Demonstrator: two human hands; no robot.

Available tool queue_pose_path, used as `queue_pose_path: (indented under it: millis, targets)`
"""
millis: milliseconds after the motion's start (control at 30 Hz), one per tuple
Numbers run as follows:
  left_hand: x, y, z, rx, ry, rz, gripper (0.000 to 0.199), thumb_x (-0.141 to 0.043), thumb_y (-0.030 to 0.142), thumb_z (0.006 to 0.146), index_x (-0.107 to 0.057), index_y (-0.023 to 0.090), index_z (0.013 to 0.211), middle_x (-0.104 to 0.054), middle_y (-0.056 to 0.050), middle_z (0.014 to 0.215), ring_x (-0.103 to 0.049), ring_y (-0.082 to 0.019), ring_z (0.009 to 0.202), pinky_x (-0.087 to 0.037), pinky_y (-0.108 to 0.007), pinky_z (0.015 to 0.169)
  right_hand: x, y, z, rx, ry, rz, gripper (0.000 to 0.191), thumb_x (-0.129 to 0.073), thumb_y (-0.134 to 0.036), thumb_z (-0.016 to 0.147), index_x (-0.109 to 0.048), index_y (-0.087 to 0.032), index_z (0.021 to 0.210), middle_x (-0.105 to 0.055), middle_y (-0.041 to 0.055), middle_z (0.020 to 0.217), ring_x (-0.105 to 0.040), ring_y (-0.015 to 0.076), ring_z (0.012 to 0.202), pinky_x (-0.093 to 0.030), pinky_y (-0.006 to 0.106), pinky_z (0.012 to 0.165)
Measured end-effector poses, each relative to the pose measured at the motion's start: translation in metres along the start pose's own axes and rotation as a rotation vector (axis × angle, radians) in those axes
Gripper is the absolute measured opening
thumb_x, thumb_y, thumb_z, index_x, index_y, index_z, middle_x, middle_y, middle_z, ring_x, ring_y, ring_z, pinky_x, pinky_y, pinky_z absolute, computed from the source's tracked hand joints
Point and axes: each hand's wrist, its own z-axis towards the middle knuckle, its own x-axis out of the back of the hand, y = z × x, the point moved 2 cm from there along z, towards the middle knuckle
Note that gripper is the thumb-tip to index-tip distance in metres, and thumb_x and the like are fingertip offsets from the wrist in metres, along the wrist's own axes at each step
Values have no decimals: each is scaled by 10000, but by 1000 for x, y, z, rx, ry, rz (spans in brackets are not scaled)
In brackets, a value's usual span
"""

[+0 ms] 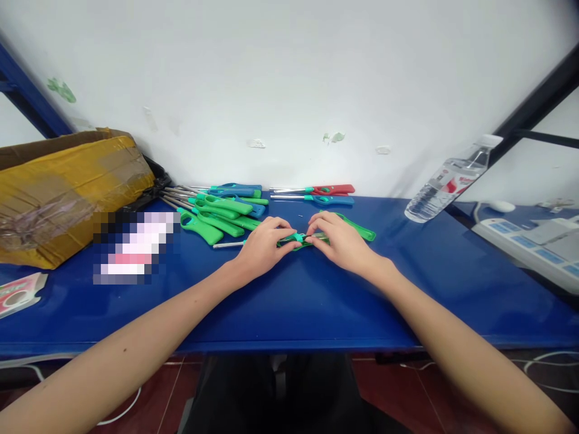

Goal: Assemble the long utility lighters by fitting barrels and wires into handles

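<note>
A long-nosed gas lighter (298,238) lies sideways between my two hands, low over the blue table. Its metal tube (228,245) sticks out to the left, past the fingers of my left hand (266,244). That hand is closed around the lighter near its teal collar. My right hand (341,241) pinches with thumb and fingers at the handle end, where small dark and shiny parts show; the fingers hide most of them. A green handle shell (364,232) lies just behind my right hand and is partly covered by it.
Several green lighters (203,228) and blue ones (239,189) are heaped at left. A red lighter (335,189) and a blue lighter (332,199) lie by the wall. A taped carton (76,193) stands far left, a water bottle (447,184) leans right, beside a white device (534,241).
</note>
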Motion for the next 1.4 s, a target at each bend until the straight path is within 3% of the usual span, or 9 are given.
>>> queue_pose_path:
  millis: [433,733,933,1133,1400]
  targets:
    - [-4,-3,0,62,-53,-59,184,-659,300,919,-719,165,1029,-672,-76,1038,-613,-234,969,-495,-368,864,-5,6,1,60,-19,102,74,-553,-238,966,-579,-199,909,-642,92,985,-586,244,965,-495,402,870]
    - [-3,-2,1,104,-66,-133,152,-652,284,909,-682,166,1000,-675,-65,1003,-613,-229,951,-483,-371,869,1,11,0,105,-48,132,102,-588,-235,938,-662,-205,1002,-649,92,1085,-616,232,1038,-505,396,914]
    - [-1,-4,2,76,-47,-165,157,-648,276,908,-672,167,1017,-671,-71,1029,-616,-228,973,-483,-373,888,2,12,0,66,-6,78,116,-606,-261,940,-692,-203,991,-668,94,1061,-623,246,1034,-506,415,917]
    - [1,-2,2,42,-35,-176,166,-652,199,888,-665,179,1052,-666,-66,1064,-611,-222,997,-482,-370,899,-2,11,0,97,27,7,87,-654,-257,914,-691,-186,879,-686,88,959,-629,239,910,-521,389,809]
    - [1,-5,0,-50,-30,-26,184,-710,228,871,-705,178,1048,-676,-74,1040,-582,-247,1003,-494,-392,906,-7,10,-1,87,-19,7,102,-635,-252,924,-637,-187,846,-670,82,914,-607,244,909,-496,379,798]
